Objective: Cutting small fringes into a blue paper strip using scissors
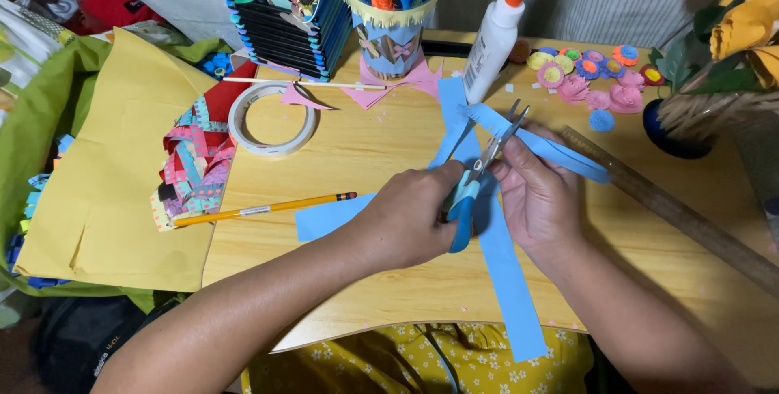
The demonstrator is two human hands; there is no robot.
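My left hand (410,217) grips a pair of scissors (479,168) with light blue handles, blades open and pointing up and away from me. My right hand (540,199) pinches a narrow blue paper strip (560,153) that runs up and left past the scissor blades. Under both hands lies a long blue paper strip (507,280) that hangs over the near edge of the wooden table (381,150). Another blue paper piece (329,217) lies flat just left of my left hand.
A yellow pencil (260,210), a tape roll (272,118) and folded patterned paper (195,167) lie to the left, by a yellow sheet (114,167). A glue bottle (493,41), craft-stick holders (300,21) and small paper flowers (596,77) stand behind. A wooden ruler (673,211) lies right.
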